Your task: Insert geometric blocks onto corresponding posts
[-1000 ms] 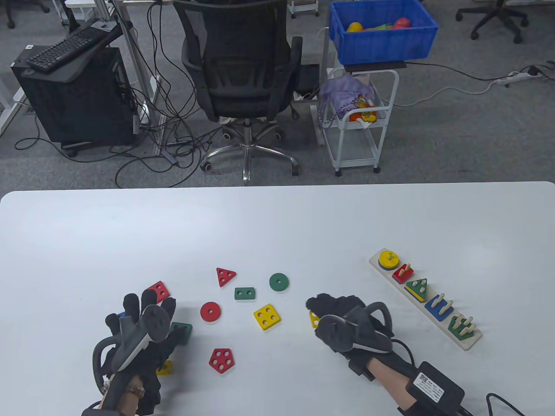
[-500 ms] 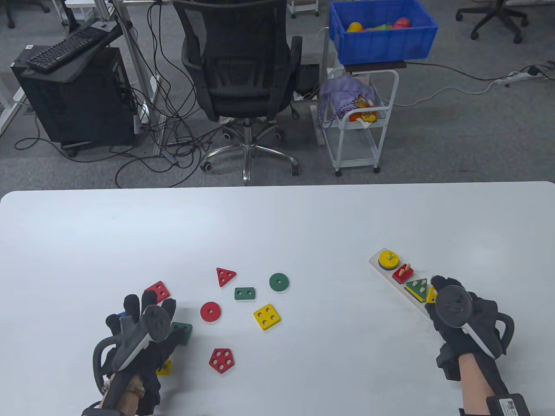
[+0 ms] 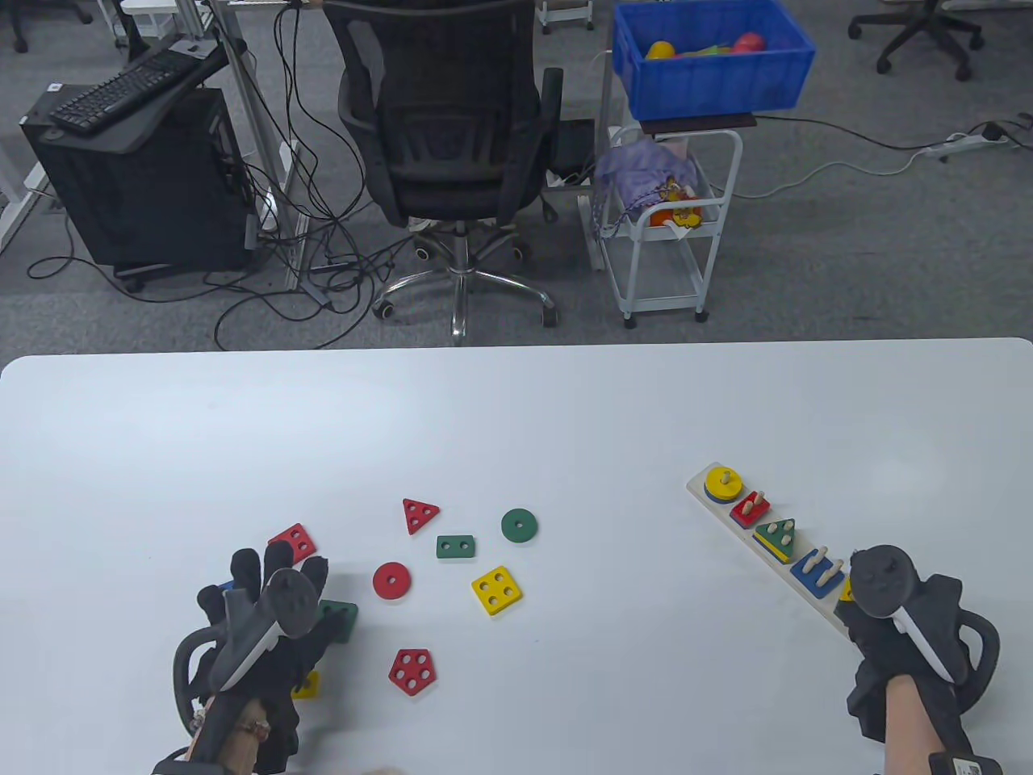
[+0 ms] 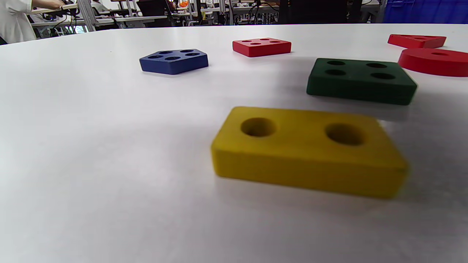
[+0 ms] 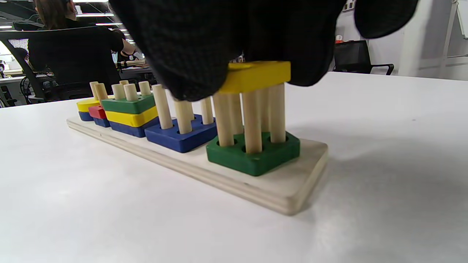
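My right hand (image 3: 857, 596) grips a yellow pentagon block (image 5: 256, 75) and holds it on the tips of the posts at the near end of the wooden post board (image 3: 700, 490). A green pentagon (image 5: 256, 153) lies at the foot of those posts. In the right wrist view my gloved fingers (image 5: 190, 54) cover the block's left part. The other posts carry a blue square (image 3: 815, 571), a stack of triangles (image 3: 776, 539), a red rectangle (image 3: 749, 508) and a yellow ring (image 3: 724, 483). My left hand (image 3: 266, 577) rests with spread fingers at the table's near left, holding nothing.
Loose blocks lie mid-table: red triangle (image 3: 420, 514), green rectangle (image 3: 455, 547), green ring (image 3: 519, 525), red ring (image 3: 391, 580), yellow square (image 3: 496, 591), red pentagon (image 3: 412, 671). By my left hand lie a yellow rectangle (image 4: 307, 151), green square (image 4: 360, 80), blue pentagon (image 4: 173, 60) and red square (image 4: 261, 46).
My right hand carried the yellow pentagon from mid-table to the board, then along it to the near-end posts. The left hand has stayed put.
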The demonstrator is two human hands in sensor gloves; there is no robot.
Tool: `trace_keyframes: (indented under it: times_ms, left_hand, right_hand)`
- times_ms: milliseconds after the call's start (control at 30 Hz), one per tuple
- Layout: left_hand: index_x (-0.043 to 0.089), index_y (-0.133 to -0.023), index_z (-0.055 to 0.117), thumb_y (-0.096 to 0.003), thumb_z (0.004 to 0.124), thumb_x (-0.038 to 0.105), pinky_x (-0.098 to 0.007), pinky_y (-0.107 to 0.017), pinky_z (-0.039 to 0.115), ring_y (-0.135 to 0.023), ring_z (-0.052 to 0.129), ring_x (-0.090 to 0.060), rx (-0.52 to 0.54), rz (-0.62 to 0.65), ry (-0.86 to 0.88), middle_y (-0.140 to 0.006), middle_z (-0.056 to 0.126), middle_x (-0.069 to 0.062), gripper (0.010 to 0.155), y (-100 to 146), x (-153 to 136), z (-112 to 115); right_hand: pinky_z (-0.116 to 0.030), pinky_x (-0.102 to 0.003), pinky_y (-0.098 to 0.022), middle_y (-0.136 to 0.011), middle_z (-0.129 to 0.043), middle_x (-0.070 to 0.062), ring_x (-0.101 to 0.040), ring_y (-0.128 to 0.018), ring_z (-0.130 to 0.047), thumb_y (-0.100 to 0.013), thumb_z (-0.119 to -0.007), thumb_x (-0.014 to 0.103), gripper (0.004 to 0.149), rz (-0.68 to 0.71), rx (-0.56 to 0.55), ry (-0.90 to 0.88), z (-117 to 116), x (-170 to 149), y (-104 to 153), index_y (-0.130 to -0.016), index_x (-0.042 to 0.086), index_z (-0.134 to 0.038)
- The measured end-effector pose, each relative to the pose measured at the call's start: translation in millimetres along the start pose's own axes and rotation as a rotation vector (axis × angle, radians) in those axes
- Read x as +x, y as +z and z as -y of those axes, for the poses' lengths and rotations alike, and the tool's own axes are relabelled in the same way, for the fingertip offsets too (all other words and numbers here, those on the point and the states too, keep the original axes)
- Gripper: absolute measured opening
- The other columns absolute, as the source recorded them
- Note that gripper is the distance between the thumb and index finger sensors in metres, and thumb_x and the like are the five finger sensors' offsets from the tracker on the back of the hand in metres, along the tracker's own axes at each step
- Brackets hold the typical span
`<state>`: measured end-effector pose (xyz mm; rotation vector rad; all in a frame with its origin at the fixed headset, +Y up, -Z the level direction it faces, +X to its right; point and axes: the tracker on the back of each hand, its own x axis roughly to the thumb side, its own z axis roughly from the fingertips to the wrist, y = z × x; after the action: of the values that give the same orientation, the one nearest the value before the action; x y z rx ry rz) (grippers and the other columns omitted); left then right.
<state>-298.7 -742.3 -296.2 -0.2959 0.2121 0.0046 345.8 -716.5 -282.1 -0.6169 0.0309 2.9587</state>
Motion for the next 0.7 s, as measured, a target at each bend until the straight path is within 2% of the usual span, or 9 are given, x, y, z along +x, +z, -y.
trace_keyframes:
  times_ms: [267, 333, 467, 567, 633, 700]
  left_hand:
    - [0.059, -0.105, 0.027, -0.0353, 0.054, 0.074, -0.059, -0.080, 0.010, -0.112, -0.002, -0.019, -0.002, -0.002, -0.002, -0.117, 0.001, 0.021, 0.076, 0.3, 0.1, -0.1]
    - [0.059, -0.105, 0.027, -0.0352, 0.054, 0.074, -0.059, -0.080, 0.010, -0.112, -0.002, -0.020, -0.003, -0.001, -0.003, -0.117, 0.001, 0.021, 0.076, 0.4, 0.3, -0.1]
    - [0.059, -0.105, 0.027, -0.0353, 0.054, 0.074, -0.059, -0.080, 0.010, -0.112, -0.002, -0.020, -0.002, -0.001, 0.000, -0.117, 0.001, 0.021, 0.076, 0.2, 0.1, -0.4]
    - [0.059, -0.105, 0.027, -0.0352, 0.054, 0.074, -0.059, -0.080, 0.010, -0.112, -0.002, -0.020, 0.000, -0.002, 0.001, -0.117, 0.001, 0.021, 0.076, 0.2, 0.1, -0.4]
    - [0.059, -0.105, 0.027, -0.0354, 0.054, 0.074, -0.059, -0.080, 0.011, -0.112, -0.002, -0.020, 0.000, 0.000, 0.000, -0.117, 0.001, 0.021, 0.076, 0.2, 0.3, -0.1]
    - [0.059, -0.105, 0.027, -0.0353, 0.054, 0.074, -0.059, -0.080, 0.011, -0.112, -0.002, -0.020, 0.000, 0.002, -0.002, -0.117, 0.001, 0.021, 0.076, 0.3, 0.5, -0.1]
  right_hand:
    - [-0.057, -0.070, -0.067, -0.104, -0.072, -0.013, -0.041, -0.089, -0.079, -0.041, -0.092, 0.030, 0.065, -0.026, 0.040, 0.021, -1.8, -3.7, -0.7, -0.099, 0.019, -0.066]
    - [-0.054, -0.071, -0.069, -0.111, -0.060, -0.014, -0.044, -0.097, -0.070, -0.041, -0.092, 0.033, 0.072, -0.028, 0.067, 0.022, -3.2, -5.0, -1.0, -0.104, 0.021, -0.059]
    - [-0.054, -0.072, -0.068, -0.112, -0.057, -0.015, -0.045, -0.098, -0.067, -0.042, -0.091, 0.035, 0.073, -0.014, 0.001, -0.014, 4.9, -1.7, 2.1, -0.105, 0.021, -0.057]
    - [-0.056, -0.071, -0.067, -0.110, -0.059, -0.015, -0.045, -0.097, -0.069, -0.042, -0.089, 0.036, 0.070, 0.054, -0.049, -0.022, 11.4, 12.3, 7.0, -0.103, 0.020, -0.060]
    - [-0.060, -0.069, -0.065, -0.108, -0.064, -0.015, -0.044, -0.093, -0.074, -0.042, -0.088, 0.037, 0.067, 0.161, -0.088, -0.033, 13.5, 35.6, 12.9, -0.102, 0.019, -0.062]
    - [-0.062, -0.069, -0.064, -0.106, -0.067, -0.015, -0.044, -0.091, -0.077, -0.043, -0.087, 0.038, 0.066, 0.273, -0.073, -0.026, 12.6, 62.9, 17.1, -0.101, 0.019, -0.063]
